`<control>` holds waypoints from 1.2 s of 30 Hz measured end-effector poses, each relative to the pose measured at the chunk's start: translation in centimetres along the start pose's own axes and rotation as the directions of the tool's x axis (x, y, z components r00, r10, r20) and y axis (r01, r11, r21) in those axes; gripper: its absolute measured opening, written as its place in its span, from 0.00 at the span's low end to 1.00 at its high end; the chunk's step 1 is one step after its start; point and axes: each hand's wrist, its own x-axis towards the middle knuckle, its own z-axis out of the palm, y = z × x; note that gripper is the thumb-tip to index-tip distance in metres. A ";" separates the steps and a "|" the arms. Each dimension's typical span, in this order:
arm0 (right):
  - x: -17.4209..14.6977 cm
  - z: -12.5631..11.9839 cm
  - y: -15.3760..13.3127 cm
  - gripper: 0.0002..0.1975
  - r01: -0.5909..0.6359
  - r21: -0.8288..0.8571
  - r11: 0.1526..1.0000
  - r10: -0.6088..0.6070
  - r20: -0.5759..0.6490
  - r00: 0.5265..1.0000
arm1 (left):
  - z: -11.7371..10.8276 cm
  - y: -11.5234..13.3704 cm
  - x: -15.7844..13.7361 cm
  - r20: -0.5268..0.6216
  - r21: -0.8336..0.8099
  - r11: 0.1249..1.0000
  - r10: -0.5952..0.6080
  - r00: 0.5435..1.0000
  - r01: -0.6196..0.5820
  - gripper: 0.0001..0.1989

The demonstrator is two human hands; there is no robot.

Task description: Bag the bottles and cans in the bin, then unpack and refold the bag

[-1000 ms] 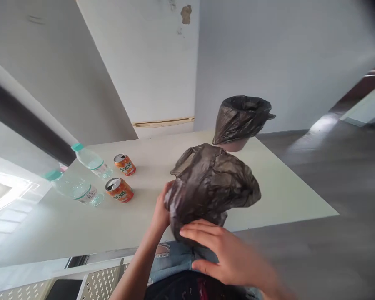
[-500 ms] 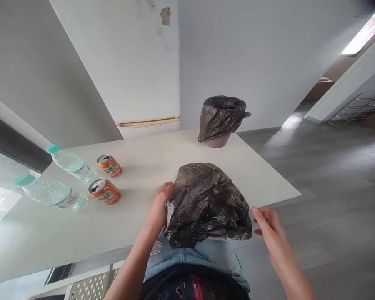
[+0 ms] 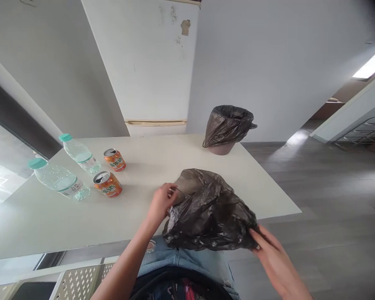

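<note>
A crumpled black plastic bag [image 3: 211, 216] lies at the table's front edge, partly overhanging it above my lap. My left hand [image 3: 163, 201] has its fingers curled at the bag's upper left rim, pinching the thin film. On the right end of the bag, my right hand [image 3: 270, 252] grips the plastic between thumb and fingers; some fingertips are hidden behind it. Farther back stands a small bin [image 3: 221, 148] of dull pinkish brown, lined with another black bag [image 3: 229, 125] folded over its rim.
Two orange soda cans [image 3: 115, 160] stand at the left of the white table [image 3: 143, 154], one nearer me. Two clear bottles with green caps [image 3: 81, 156] are tilted in view beside them. A white fridge [image 3: 146, 62] rises behind. Perforated baskets [image 3: 76, 283] sit below the front edge.
My right hand has come in against the bag's right end and taken hold of it. My left hand remains at the left rim. The camera view has shifted slightly.
</note>
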 end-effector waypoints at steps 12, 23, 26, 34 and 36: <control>2.3 5.8 -3.9 0.21 0.392 -0.018 0.920 -0.391 0.013 0.920 | 0.3 6.3 -3.0 0.109 -0.057 0.996 -0.056 0.992 0.062 0.24; 3.9 7.0 -6.7 0.24 0.513 -0.079 0.855 -0.519 -0.164 0.839 | -3.4 -0.6 -3.2 -0.380 -0.088 0.987 -0.158 0.911 0.135 0.15; 4.3 7.0 -7.6 0.19 0.580 -0.252 0.775 -0.626 -0.172 0.761 | -4.2 0.6 -5.1 -0.515 0.211 0.967 -0.014 0.857 0.142 0.22; -4.5 14.7 -12.6 0.13 0.755 -0.262 0.601 -0.619 0.445 0.647 | 3.7 11.7 -6.9 -0.139 0.351 0.814 0.534 0.834 -0.463 0.55; -6.5 15.9 -13.5 0.12 0.730 -0.236 0.642 -0.558 0.510 0.655 | 4.5 12.3 -5.7 -0.236 0.323 0.826 0.543 0.806 -0.462 0.43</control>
